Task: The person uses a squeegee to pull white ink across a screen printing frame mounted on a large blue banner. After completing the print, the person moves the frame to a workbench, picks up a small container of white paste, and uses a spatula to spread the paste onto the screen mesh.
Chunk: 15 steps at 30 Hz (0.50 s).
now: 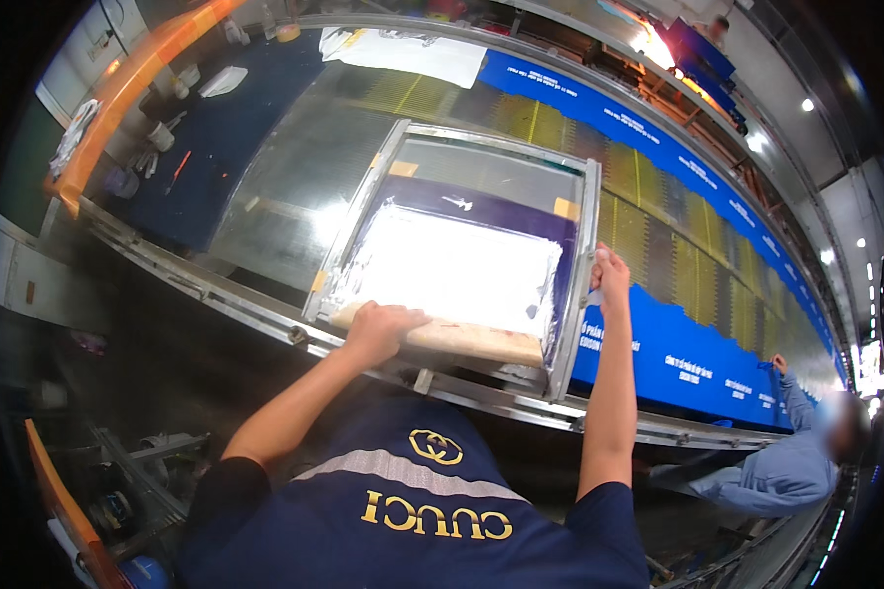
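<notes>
A screen-printing frame (591,211) with metal bars lies tilted on the long table in front of me. White ink (452,265) covers much of its mesh, with a dark purple band (521,211) beyond it. Along the near side of the mesh lies a wooden squeegee (476,339). The fingers of my left hand (381,332) are wrapped over the left part of its wooden handle. At the frame's right bar, my right hand (611,275) is closed on the metal edge. Tan tape pieces (567,208) stick to the frame's corners.
Blue printed sheets (678,358) run along the table to the right, beside yellow patterned strips (702,231). White paper (403,57) lies at the back. Cups and tools (160,135) stand on the dark left end, near an orange rail (133,93). A co-worker (776,471) reaches over the table's right side.
</notes>
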Tool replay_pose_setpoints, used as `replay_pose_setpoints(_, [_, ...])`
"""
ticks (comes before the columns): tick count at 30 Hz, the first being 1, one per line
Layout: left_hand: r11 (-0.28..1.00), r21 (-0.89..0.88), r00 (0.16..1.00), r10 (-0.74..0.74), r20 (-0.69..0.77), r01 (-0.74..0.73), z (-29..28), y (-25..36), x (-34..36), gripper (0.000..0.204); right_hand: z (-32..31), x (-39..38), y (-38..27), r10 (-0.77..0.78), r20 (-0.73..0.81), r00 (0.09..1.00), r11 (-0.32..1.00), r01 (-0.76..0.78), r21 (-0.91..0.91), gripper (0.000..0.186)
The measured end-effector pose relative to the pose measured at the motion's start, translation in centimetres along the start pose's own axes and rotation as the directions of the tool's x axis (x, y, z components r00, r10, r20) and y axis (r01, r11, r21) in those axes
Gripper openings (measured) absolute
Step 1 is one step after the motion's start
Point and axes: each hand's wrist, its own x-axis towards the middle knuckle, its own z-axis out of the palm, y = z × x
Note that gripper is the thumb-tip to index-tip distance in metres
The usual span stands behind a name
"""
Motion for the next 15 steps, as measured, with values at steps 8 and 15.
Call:
replay_pose_setpoints(8, [0.983,-0.107,0.989,0.148,-0.002,-0.147,-3.2,-0.1,-3.8,0.063,0.9,-1.5,-2.1,-0.077,0.002,0.997,0.992,0.077,0.105,0.040])
replay_pose_setpoints(15, [0.904,-0.404,0.900,-0.053,-0.433,-0.141,-11.9,4.0,-10.0,0.051,5.8,-8.3,-10.1,-0.139,-0.004,0.990,0.980,0.138,0.142,0.041])
